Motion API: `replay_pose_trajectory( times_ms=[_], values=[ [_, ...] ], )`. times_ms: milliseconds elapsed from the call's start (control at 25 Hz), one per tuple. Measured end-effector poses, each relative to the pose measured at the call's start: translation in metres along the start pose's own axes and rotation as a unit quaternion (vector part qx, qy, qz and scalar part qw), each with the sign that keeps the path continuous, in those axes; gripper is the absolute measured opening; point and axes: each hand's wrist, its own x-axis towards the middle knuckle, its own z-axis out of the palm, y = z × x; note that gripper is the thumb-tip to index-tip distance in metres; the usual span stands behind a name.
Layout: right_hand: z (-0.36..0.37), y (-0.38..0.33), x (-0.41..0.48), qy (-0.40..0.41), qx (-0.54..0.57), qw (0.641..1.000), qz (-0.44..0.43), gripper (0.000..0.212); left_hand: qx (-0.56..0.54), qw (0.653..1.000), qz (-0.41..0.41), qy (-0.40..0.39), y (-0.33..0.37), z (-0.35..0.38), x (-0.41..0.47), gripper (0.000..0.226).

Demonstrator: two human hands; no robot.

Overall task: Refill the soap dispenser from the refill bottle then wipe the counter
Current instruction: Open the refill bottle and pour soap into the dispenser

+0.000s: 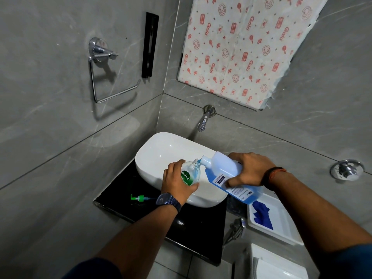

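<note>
My left hand (177,181) grips the clear soap dispenser (191,174) with a green label, held over the white basin (159,154). My right hand (249,170) holds the translucent refill bottle (227,174) tilted down to the left, its spout at the dispenser's open neck. Blue liquid runs from the spout into the dispenser. The green pump head (138,198) lies on the black counter (201,228) left of the basin. A blue cloth (261,213) lies in a white tray (281,224) to the right.
A chrome tap (204,119) juts from the grey wall above the basin. A towel ring (106,77) hangs on the left wall. A chrome valve (346,170) is on the right wall. A white toilet tank (277,262) sits at the lower right.
</note>
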Motion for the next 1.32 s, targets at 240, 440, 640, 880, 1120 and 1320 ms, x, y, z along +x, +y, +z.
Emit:
replay_pose_trajectory(
  times_ms=[240,440,640,880,1120,1320],
  values=[
    [0.0002,0.0004,0.0014,-0.001,0.003,1.0,-0.001,0.083,0.001,1.0,-0.001,0.004,0.0001,0.0001,0.0007,0.086],
    [-0.0004,0.0002,0.0023,-0.005,0.004,1.0,-0.001,0.085,0.002,1.0,-0.004,0.0,0.0007,-0.0003,0.0017,0.086],
    [0.0001,0.0013,0.0032,-0.003,0.004,1.0,-0.001,0.083,0.004,1.0,-0.003,-0.005,0.0017,-0.0009,0.0021,0.086],
    [-0.0002,0.003,0.0053,0.002,0.002,1.0,0.004,0.086,0.005,1.0,0.002,0.001,0.0031,0.0,0.0051,0.085],
    [-0.0008,0.0042,0.0058,0.002,0.008,1.0,0.004,0.085,0.007,1.0,0.006,0.002,0.0031,0.0009,0.0077,0.085],
    [-0.0036,0.0044,0.0039,0.003,0.012,1.0,0.002,0.083,0.005,1.0,0.008,0.001,0.0058,-0.0007,0.0081,0.086]
  ],
)
